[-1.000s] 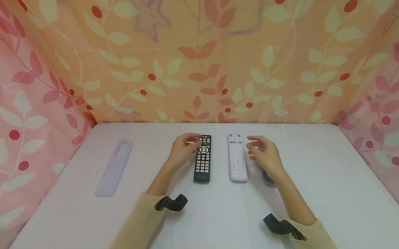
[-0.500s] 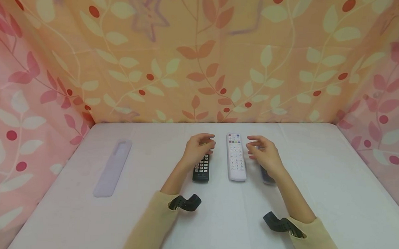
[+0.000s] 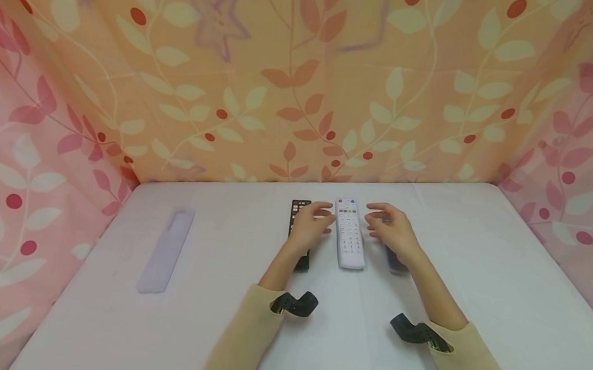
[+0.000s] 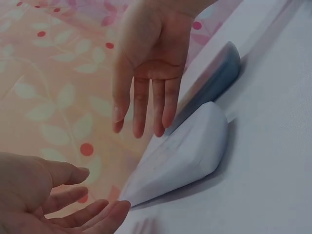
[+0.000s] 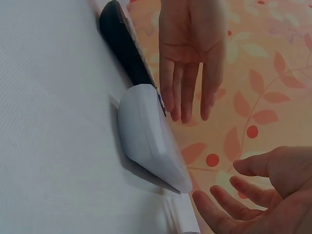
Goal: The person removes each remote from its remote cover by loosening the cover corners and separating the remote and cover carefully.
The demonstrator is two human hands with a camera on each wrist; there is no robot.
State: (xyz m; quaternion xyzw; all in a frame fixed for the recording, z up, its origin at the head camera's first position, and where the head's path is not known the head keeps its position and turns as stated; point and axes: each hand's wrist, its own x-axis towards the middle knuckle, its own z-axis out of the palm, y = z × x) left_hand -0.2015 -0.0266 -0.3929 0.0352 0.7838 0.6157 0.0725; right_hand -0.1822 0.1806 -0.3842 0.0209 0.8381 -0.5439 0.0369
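Leaf-print curtain (image 3: 250,96), white tabletop (image 3: 124,331), lilac cover (image 3: 166,251)

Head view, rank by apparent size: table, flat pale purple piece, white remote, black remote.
1. Table
2. Flat pale purple piece
3. White remote and black remote, unranked: similar lengths, and the left hand covers part of the black one.

The white remote (image 3: 351,238) looks like smooth matt plastic, the backdrop (image 3: 258,151) cloth.
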